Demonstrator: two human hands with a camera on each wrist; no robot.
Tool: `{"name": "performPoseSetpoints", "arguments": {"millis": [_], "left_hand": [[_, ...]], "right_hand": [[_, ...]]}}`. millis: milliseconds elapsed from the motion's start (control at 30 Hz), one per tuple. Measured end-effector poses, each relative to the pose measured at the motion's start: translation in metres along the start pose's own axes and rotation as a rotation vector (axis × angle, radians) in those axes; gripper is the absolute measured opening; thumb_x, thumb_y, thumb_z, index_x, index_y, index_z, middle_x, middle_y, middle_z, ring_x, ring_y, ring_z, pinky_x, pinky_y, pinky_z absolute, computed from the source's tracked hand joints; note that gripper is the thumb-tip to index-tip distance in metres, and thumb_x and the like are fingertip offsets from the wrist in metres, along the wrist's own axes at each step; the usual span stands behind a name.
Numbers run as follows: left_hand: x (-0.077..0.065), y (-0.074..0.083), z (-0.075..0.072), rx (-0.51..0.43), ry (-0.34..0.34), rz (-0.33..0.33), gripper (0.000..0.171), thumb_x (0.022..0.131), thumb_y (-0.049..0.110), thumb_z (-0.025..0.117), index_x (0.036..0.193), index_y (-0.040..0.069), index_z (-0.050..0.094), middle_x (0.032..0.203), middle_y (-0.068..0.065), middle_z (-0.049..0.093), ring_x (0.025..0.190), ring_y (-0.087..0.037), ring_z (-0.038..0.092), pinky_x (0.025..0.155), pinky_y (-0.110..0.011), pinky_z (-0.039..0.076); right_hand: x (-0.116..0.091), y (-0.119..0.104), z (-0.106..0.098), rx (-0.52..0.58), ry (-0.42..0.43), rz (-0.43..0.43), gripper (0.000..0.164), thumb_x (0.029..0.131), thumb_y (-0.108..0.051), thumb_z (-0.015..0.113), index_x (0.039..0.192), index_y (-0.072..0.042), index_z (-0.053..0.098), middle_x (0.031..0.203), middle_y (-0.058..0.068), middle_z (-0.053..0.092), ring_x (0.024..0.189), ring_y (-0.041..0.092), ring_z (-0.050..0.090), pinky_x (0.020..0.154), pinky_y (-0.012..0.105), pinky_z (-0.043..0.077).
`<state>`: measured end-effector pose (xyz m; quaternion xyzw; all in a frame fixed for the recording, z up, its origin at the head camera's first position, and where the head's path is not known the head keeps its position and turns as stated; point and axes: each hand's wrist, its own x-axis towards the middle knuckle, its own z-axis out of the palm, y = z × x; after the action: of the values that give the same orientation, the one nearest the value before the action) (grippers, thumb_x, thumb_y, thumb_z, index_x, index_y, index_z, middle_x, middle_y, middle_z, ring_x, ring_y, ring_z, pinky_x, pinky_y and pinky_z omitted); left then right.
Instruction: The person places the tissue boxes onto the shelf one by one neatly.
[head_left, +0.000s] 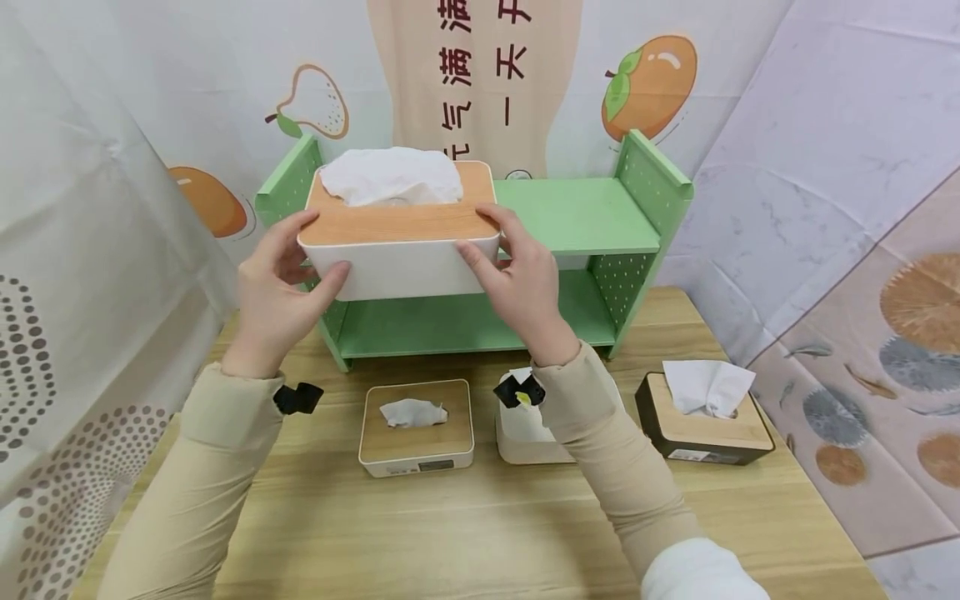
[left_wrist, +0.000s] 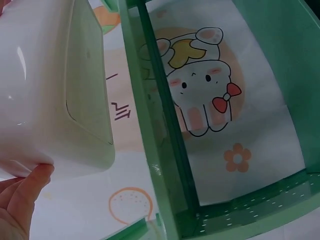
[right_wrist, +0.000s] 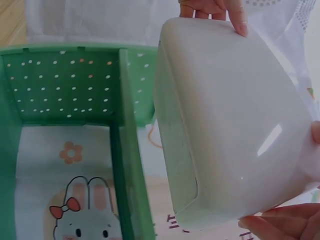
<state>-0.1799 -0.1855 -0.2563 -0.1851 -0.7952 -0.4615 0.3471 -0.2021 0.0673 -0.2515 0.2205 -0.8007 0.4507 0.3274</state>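
Both hands hold a large white tissue box (head_left: 412, 271) with a wood-toned lid and white tissue (head_left: 393, 177) bunched out of its opening. My left hand (head_left: 273, 283) grips its left end, thumb on the front face and fingers at the lid edge. At the right end, my right hand (head_left: 527, 279) grips it the same way. The box is raised in front of the upper board of a green shelf (head_left: 581, 215), overlapping its left part in the head view. In the right wrist view the smooth white underside of the box (right_wrist: 225, 110) shows beside the shelf.
On the wooden table (head_left: 360, 533) stand a low wood-topped tissue box (head_left: 420, 437), a white tissue box (head_left: 525, 446) partly behind the right forearm, and a black one with a wooden top (head_left: 738, 429). Printed cloth (head_left: 727, 100) hangs behind and beside the shelf.
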Motion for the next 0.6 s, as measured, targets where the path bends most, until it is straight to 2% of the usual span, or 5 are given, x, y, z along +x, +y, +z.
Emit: {"name": "performPoseSetpoints", "arguments": {"millis": [67,167,267,433,600], "left_hand": [[0.004,-0.004,0.003,-0.009,-0.006,-0.008,0.055,0.078,0.000,0.072,0.130,0.005,0.056,0.119,-0.020,0.064,0.089,0.012,0.060,0.069,-0.008,0.048],[0.010,-0.009,0.007,-0.019,-0.014,-0.031,0.054,0.078,0.001,0.073,0.129,0.005,0.056,0.121,-0.020,0.063,0.089,0.013,0.059,0.070,-0.007,0.048],[0.013,-0.014,0.010,-0.028,-0.026,-0.057,0.054,0.078,0.003,0.074,0.129,0.006,0.056,0.124,-0.018,0.062,0.089,0.013,0.059,0.072,-0.006,0.048],[0.017,-0.021,0.012,-0.030,-0.034,-0.089,0.054,0.079,0.005,0.074,0.129,0.008,0.057,0.126,-0.015,0.061,0.090,0.012,0.060,0.071,-0.007,0.048],[0.022,-0.026,0.013,-0.051,-0.047,-0.135,0.054,0.080,0.006,0.074,0.131,0.009,0.056,0.127,-0.014,0.061,0.093,0.007,0.061,0.072,-0.010,0.050]], "right_hand": [[0.003,0.003,0.002,0.007,-0.009,0.023,0.040,0.087,-0.025,0.069,0.121,-0.005,0.060,0.114,0.014,0.066,0.061,0.020,0.060,0.058,0.025,0.047],[0.007,0.008,0.005,0.025,-0.024,0.053,0.040,0.088,-0.025,0.068,0.121,-0.005,0.060,0.119,0.013,0.064,0.084,0.024,0.069,0.064,0.029,0.052],[0.010,0.013,0.008,0.037,-0.029,0.067,0.040,0.088,-0.024,0.068,0.122,-0.004,0.060,0.122,0.013,0.063,0.103,0.026,0.066,0.074,0.036,0.055],[0.015,0.018,0.012,0.038,-0.046,0.069,0.040,0.088,-0.024,0.068,0.121,-0.002,0.059,0.122,0.014,0.062,0.107,0.024,0.062,0.089,0.039,0.053],[0.022,0.022,0.015,0.024,-0.062,0.100,0.042,0.088,-0.027,0.068,0.122,-0.004,0.058,0.124,0.014,0.062,0.111,0.025,0.062,0.091,0.039,0.051]]}}
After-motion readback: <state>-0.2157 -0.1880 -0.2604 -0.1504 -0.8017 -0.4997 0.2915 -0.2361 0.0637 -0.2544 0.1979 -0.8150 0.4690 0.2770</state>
